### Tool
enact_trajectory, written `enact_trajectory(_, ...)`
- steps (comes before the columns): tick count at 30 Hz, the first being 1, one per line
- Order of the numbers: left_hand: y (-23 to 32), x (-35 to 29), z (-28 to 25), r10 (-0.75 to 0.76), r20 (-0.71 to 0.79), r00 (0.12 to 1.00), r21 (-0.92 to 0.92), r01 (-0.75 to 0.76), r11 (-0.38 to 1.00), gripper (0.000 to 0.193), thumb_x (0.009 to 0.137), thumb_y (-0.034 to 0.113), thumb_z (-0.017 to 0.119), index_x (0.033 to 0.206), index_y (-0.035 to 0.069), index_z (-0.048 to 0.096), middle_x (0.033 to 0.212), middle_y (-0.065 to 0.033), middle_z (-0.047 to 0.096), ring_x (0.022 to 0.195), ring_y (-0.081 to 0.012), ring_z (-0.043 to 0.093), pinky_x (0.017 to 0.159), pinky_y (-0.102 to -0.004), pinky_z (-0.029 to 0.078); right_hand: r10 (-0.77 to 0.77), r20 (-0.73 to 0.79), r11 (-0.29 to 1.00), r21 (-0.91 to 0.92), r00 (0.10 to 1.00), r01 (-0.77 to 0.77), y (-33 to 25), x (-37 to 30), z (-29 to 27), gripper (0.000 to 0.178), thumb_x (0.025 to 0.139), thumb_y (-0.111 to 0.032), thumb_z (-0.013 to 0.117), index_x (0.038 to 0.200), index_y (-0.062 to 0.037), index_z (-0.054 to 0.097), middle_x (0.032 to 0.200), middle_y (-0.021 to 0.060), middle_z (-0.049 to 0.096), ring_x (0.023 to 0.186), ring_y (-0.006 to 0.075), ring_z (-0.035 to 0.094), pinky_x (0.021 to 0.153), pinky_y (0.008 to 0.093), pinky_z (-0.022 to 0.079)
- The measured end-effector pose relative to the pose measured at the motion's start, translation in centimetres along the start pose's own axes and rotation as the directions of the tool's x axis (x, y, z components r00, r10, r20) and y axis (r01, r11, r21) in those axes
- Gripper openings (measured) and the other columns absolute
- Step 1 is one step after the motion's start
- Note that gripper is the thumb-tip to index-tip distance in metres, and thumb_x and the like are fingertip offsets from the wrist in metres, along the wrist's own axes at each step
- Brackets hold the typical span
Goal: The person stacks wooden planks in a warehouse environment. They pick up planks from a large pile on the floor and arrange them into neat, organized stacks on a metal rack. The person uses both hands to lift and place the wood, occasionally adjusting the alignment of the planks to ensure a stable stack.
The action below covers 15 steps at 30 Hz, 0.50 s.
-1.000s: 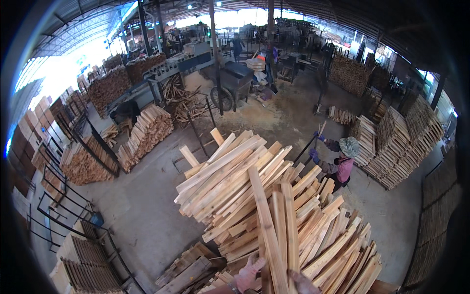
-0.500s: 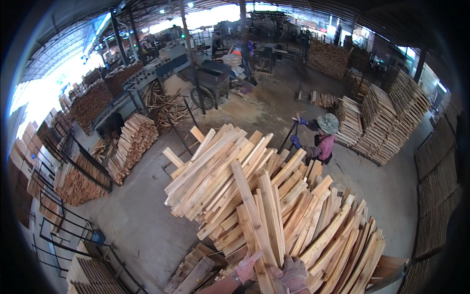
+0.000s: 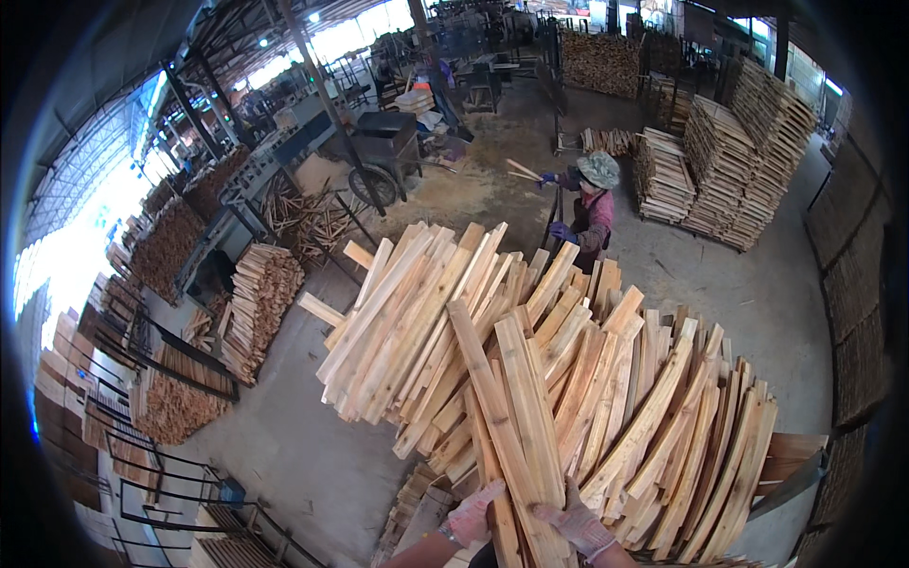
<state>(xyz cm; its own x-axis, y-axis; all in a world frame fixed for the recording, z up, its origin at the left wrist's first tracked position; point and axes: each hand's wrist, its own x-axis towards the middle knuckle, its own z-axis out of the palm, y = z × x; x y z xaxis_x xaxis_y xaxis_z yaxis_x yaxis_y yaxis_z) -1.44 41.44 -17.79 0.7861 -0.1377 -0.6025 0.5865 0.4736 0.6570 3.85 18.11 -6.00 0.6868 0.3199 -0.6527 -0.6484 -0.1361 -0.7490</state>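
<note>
Several pale wooden slats (image 3: 525, 388) stand tilted in a loose bundle between my hands, their far ends resting over the pile. My left hand (image 3: 476, 514), in a light work glove, grips the bundle's left edge near its lower end. On the opposite side my right hand (image 3: 579, 526), gloved too, closes on the same slats. Beneath and beyond them spreads a big pile of wooden slats (image 3: 393, 327), fanned out in uneven layers. More loose slats (image 3: 686, 445) lean in a row right beside my right hand.
Past the pile a co-worker (image 3: 595, 204) in a patterned hat and purple gloves holds thin wood pieces. Tall slat stacks (image 3: 724, 166) stand at the far right. Black metal racks (image 3: 175, 502) are at the lower left, and a wheeled metal cart (image 3: 379, 151) stands behind.
My view has turned slightly, so the scene sits tilted and shifted. The co-worker now holds wood pieces out to the left. My hands stay on the slats, with the right hand's fingers slightly shifted.
</note>
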Motion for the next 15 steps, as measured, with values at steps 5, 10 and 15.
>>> enact_trajectory(5, 4.3, -3.4, 4.9, -0.249, 0.029, 0.968, -0.339, 0.244, 0.909, 0.071, 0.093, 0.049, 0.064, 0.147, 0.009, 0.042, 0.141, -0.0113, 0.054, 0.126, -0.0268, 0.055, 0.106, -0.0462, 0.047, 0.032, -0.003, 0.991, -0.133, 0.999, -0.032, -0.5, -1.2, 0.1, 0.124, 0.071, -0.035, 0.09, 0.155, 0.0039, 0.007, 0.138, 0.0209, 0.051, 0.124, 0.0252, 0.053, 0.103, 0.034, 0.045)
enact_trajectory(10, -1.0, -3.9, -0.8, -0.117, 0.0, 0.993, -0.04, 0.117, 0.992, 0.074, 0.093, 0.053, 0.062, 0.149, 0.009, 0.04, 0.142, -0.0117, 0.054, 0.125, -0.0266, 0.056, 0.107, -0.0455, 0.047, -0.09, 0.161, 0.995, 0.061, 0.983, 0.081, 0.1, -4.9, -1.1, 0.098, 0.08, -0.043, 0.078, 0.151, -0.0007, 0.025, 0.137, 0.0174, 0.056, 0.123, 0.0267, 0.057, 0.103, 0.0348, 0.046)
enact_trajectory(15, 4.4, -7.7, 7.0, -0.152, 0.059, 0.987, -0.31, 0.163, 0.936, 0.065, 0.098, 0.043, 0.06, 0.148, 0.006, 0.04, 0.14, -0.0125, 0.055, 0.125, -0.0268, 0.057, 0.108, -0.0429, 0.047, -0.259, 0.084, 0.953, -0.138, 0.962, 0.268, 1.4, -7.5, -1.3, 0.091, 0.083, -0.04, 0.077, 0.15, -0.0038, 0.026, 0.134, 0.0175, 0.059, 0.122, 0.0276, 0.058, 0.102, 0.0362, 0.047)
